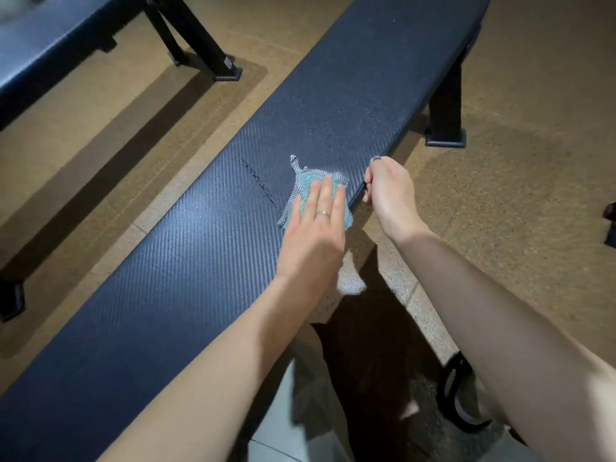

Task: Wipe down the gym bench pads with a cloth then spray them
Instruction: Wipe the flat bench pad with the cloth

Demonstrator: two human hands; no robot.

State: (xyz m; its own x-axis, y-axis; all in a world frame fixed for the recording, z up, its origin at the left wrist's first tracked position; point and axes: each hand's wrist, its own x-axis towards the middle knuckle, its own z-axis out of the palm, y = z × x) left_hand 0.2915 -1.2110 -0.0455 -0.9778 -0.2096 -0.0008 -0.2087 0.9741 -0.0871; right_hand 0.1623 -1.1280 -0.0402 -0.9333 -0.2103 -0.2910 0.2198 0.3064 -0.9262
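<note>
— While your left hand [316, 228] lies flat with its fingers straight and together, what is under it?

— You press a teal and grey cloth [308, 191] onto the dark bench pad [200, 228]. It sits near the pad's right edge, just past a stitched seam [260, 185] that crosses the tabletop. You wear a ring [323, 213] on one finger.

— And your right hand [386, 191]?

— You have it at the pad's right edge, just beside the cloth, fingers curled in. I cannot tell whether they grip the edge or something small; a dark bit shows at the top of your fist.

— Any containers near you?

— None that I can make out. A second bench [50, 45] stands well apart at the upper left on the brown floor [533, 161]. Your pad's black leg [446, 108] rests on the floor at the upper right, and a dark sandal [456, 395] shows low between your arms.
</note>
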